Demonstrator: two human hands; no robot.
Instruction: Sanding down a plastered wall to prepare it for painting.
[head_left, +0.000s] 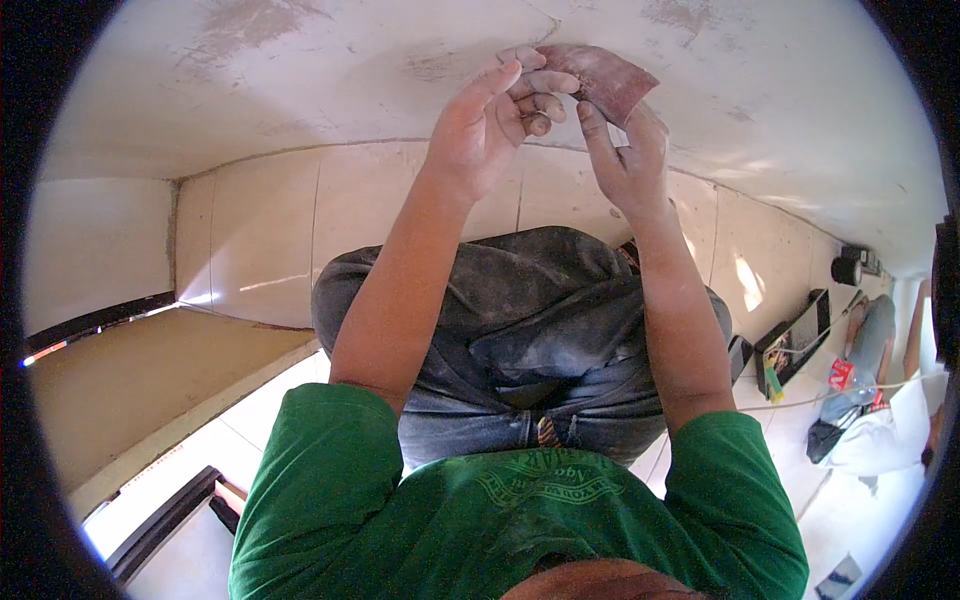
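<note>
A reddish-brown, dusty sheet of sandpaper [610,80] bends in front of the pale wall [380,70]. My right hand [635,165] grips its lower right part, thumb on the near side and the other fingers partly hidden by the sheet. Close to the sheet's left edge is my left hand [490,125], palm partly turned up. Its fingers are loosely curled and apart, with the tips against or just beside the sandpaper; I cannot tell whether they touch it. Pale dust covers both hands.
My crossed legs in dark dusty trousers [530,290] are below my hands. A brown board [160,370] lies at left. On the right are a black tray-like box [795,340], a cable [870,388], a clear bottle with a red label [850,380] and another seated person [890,430].
</note>
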